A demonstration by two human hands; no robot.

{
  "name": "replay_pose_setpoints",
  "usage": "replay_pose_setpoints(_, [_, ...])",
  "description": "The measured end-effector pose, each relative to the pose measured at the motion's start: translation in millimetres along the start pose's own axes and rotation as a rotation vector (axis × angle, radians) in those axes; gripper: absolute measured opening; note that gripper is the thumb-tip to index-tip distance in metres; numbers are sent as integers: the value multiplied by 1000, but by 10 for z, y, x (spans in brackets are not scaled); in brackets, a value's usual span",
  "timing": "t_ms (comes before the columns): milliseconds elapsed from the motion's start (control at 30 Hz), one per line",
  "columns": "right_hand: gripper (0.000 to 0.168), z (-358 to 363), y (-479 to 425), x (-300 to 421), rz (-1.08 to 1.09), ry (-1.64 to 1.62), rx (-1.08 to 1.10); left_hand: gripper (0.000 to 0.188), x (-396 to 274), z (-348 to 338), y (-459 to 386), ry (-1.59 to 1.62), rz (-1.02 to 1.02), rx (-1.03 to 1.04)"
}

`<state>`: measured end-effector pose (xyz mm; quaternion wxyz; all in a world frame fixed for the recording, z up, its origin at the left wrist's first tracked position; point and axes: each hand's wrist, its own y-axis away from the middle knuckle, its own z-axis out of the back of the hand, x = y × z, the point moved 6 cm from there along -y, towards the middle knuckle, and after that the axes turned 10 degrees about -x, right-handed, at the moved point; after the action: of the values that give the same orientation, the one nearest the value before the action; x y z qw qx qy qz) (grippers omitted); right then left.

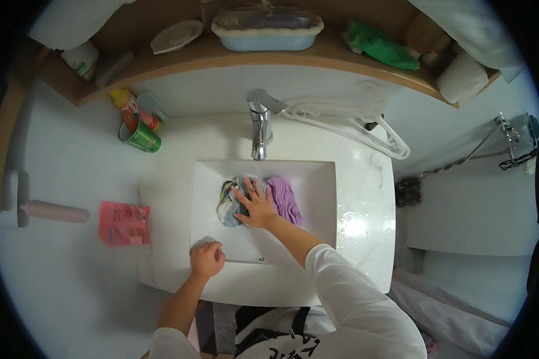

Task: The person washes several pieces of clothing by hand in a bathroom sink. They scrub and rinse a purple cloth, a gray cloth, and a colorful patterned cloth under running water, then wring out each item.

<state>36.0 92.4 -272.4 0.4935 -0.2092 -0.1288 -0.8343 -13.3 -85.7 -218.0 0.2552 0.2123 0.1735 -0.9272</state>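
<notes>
In the white rectangular sink (314,242) lies a bunched grey and patterned cloth (228,208). My right hand (257,207) presses down on it with fingers spread. Beside that hand, a folded purple cloth (286,199) rests against the bunched cloth. My left hand (208,259) sits at the sink's front left corner, fingers curled, and nothing shows in it. Above the cloths stands a chrome faucet (260,130); whether water runs from it is hard to tell.
White plastic hangers (341,123) lie behind the faucet. A green cup (143,134) and a yellow-capped bottle (132,105) stand at the back left, with a pink pouch (123,223) on the left. A wooden shelf (175,63) overhangs the back. Water drops wet the right countertop (368,202).
</notes>
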Motion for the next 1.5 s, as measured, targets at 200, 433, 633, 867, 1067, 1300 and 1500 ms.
replay_pose_setpoints(200, [72, -414, -159, -102, -34, -1, 48, 10, 12, 2, 25, -2, -30, -16])
replay_pose_setpoints(433, [29, -43, -109, -302, -27, -401, -438, 9, 92, -30, 62, 5, -23, -19])
replay_pose_setpoints(633, [44, 384, 336, -366, 19, -258, -343, 9, 47, -18, 23, -17, -16, 3])
replay_pose_setpoints(867, [54, -41, 155, -220, -75, -222, 197, 8, 33, 16, 22, -19, -8, 15])
replay_pose_setpoints(1067, [78, -417, 146, -288, -228, 107, -111, 11, -32, 30, -1, 48, -82, -24])
replay_pose_setpoints(1300, [74, -490, -167, -106, -379, 240, 182, 11, 9, -13, 65, 16, -89, 52])
replay_pose_setpoints(1500, [67, -468, -29, -374, -217, 8, -100, 22, 43, -52, -21, 36, -15, 160])
